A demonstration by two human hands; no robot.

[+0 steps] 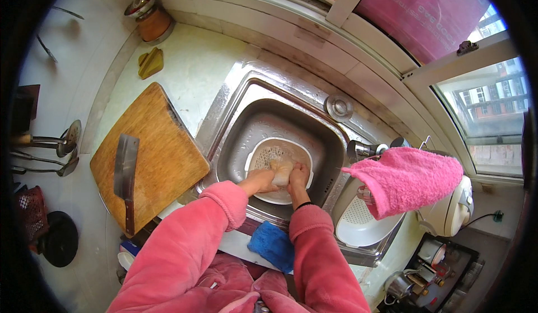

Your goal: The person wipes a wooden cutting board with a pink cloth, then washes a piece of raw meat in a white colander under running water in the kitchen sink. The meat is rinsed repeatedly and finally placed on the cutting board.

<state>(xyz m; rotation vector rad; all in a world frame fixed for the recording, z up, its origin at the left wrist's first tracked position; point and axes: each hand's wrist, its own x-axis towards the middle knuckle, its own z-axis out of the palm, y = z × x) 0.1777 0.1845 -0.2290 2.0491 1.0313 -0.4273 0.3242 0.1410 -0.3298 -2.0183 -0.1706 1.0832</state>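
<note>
In the stainless steel sink basin sits a white perforated colander with water in it. Both hands are down inside this colander. My left hand and my right hand hold a pale, whitish piece of food between them, from its two sides. The fingertips are partly under water or behind the piece, and its exact kind cannot be told. Pink fleece cuffs are turned back above both wrists, and a dark band circles the right wrist.
A cleaver lies on a wooden cutting board at the left. A blue cloth hangs at the sink's front edge. To the right, a pink towel hangs over the tap area, above a second white colander. A drain strainer sits behind the basin.
</note>
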